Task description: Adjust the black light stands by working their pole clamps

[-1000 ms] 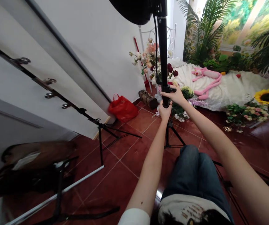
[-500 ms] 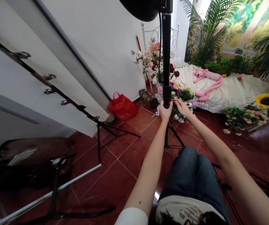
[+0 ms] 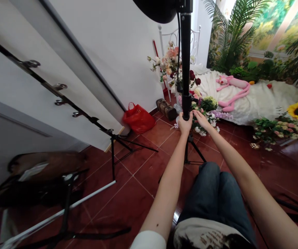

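A black light stand pole (image 3: pixel 186 62) rises in front of me, with a dark round lamp head or softbox (image 3: pixel 155 8) at its top. My left hand (image 3: pixel 184 123) is wrapped around the pole's lower section. Just beside it, my right hand (image 3: pixel 202 120) reaches in, its fingertips at or very near the pole, and no held object shows in it. The stand's black tripod legs (image 3: pixel 194 150) spread on the floor below my hands.
Flower bunches (image 3: pixel 203 119) sit just behind the stand, by white fabric (image 3: pixel 258 100) with a pink plush toy (image 3: pixel 233 88). A red plastic bag (image 3: pixel 138 119) and a brown case (image 3: pixel 166 109) lie by the wall. Another tripod stand (image 3: pixel 112 157) stands at left.
My right hand has moved down the pole from the fitting it held and now sits beside my left hand. The view has shifted slightly.
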Available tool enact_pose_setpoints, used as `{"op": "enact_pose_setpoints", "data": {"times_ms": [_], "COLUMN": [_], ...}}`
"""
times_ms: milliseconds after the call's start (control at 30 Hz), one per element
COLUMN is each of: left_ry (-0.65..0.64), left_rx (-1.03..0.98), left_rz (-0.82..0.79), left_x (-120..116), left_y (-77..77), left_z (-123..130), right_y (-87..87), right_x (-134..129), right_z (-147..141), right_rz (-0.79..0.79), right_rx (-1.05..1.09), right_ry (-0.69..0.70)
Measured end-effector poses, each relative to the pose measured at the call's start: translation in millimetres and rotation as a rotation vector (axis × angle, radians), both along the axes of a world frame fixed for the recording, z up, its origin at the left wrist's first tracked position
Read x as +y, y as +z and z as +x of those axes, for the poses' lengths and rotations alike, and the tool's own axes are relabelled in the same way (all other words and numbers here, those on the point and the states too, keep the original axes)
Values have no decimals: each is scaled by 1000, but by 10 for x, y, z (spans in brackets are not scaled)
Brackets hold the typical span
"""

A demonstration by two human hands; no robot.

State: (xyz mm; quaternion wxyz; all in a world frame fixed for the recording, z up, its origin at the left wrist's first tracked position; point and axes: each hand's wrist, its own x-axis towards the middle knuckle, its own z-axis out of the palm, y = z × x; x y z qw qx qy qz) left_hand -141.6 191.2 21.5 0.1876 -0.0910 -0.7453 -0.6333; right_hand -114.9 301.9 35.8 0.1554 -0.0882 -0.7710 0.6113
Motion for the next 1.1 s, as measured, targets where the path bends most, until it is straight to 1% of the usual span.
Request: {"op": "enact_pose_setpoints", "data": {"times_ms": [133,267,367,467,567,667,733,800,867,967,1033,1100], "left_ry": [5,0,-12,-18,-15,-12,-8,-9,-10,-6,-1,7], "left_rx": [-12,-15,-22,-22,-20,-22,-20,-15,-13,-13,-11,-6], "left_rz": [-4,-5,-5,-7,-3,-6,-10,-17,-27,-31,-27,-20], "left_x": [0,-4,-10,-14,-11,-7,-8,-12,-16,-13,-4,3], "left_y": [3,-7,-8,-6,-10,-17,-17,-12,-9,-15,-24,-31], "left_z": [3,0,-2,-1,-1,-3,-3,1,5,3,-4,-12], "right_y": [20,28,31,38,31,-6,-42,-73,-80,-27,33,78], "right_x": [-55,-114,-159,-183,-194,-218,-234,-222,-162,-1,106,177], "right_z": [-42,-119,-204,-294,-343,-313,-250,-160,-53,106,179,207], "right_rz": [-65,-105,-152,-164,-148,-164,-205,-210,-118,150,300,366], "right_rx": [-17,-34,-86,-142,-158,-148,-71,39,134,206,203,160], "right_ry": [-41,-120,-184,-230,-225,-213,-197,-141,-55,73,148,207]}}
